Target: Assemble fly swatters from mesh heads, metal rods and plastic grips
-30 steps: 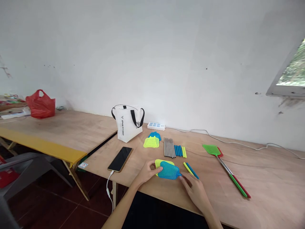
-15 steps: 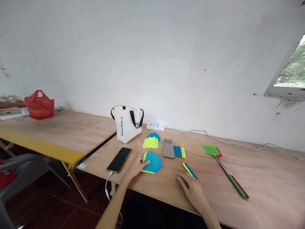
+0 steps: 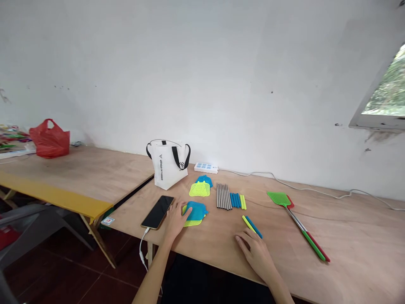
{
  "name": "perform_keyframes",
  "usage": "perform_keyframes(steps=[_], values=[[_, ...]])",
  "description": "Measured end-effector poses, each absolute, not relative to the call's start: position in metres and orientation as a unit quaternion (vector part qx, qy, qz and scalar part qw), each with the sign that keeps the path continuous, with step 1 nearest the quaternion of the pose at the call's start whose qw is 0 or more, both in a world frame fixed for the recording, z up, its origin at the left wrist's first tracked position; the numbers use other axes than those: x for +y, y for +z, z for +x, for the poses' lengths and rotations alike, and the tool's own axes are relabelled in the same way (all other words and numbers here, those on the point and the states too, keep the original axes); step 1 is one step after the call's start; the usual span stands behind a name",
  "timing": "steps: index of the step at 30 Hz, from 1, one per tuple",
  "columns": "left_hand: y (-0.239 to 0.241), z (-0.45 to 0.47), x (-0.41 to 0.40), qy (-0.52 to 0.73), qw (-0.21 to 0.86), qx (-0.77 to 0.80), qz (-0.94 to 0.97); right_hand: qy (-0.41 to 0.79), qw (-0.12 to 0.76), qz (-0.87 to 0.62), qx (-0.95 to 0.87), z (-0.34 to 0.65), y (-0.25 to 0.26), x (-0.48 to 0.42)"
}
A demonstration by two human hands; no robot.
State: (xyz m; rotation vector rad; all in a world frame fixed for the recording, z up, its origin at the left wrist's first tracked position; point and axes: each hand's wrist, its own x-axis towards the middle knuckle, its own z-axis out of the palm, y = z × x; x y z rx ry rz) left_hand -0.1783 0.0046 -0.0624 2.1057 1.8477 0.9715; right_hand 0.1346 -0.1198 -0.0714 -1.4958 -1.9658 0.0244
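My left hand (image 3: 176, 220) is at the left edge of a blue fly swatter head (image 3: 196, 211), thumb on top. A yellow fly swatter head (image 3: 193, 223) lies under the blue one, partly hidden, and both are flat or nearly flat on the table. My right hand (image 3: 255, 251) rests on the tabletop, fingers loosely bent and holding nothing. Just beyond its fingertips lie a yellow handle tube (image 3: 249, 223) and a blue handle tube (image 3: 254, 227), side by side.
Farther back are more yellow (image 3: 199, 189) and blue swatter heads (image 3: 205, 180), metal rods (image 3: 224, 196) and several short tubes (image 3: 235, 200). A phone (image 3: 157, 212) lies left, before a white bag (image 3: 167, 166). Two assembled fly swatters (image 3: 297, 221) lie right. A power strip (image 3: 205, 168) sits by the wall.
My left hand has moved the blue and yellow swatter heads left, toward the phone, and they now lie flatter. My right hand has stayed in place.
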Motion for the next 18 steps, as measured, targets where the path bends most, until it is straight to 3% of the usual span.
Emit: perform_keyframes(steps=[18], values=[[-0.064, -0.185, 0.007, 0.330, 0.190, 0.556, 0.739, 0.010, 0.324, -0.572, -0.753, 0.137, -0.077, -0.119]])
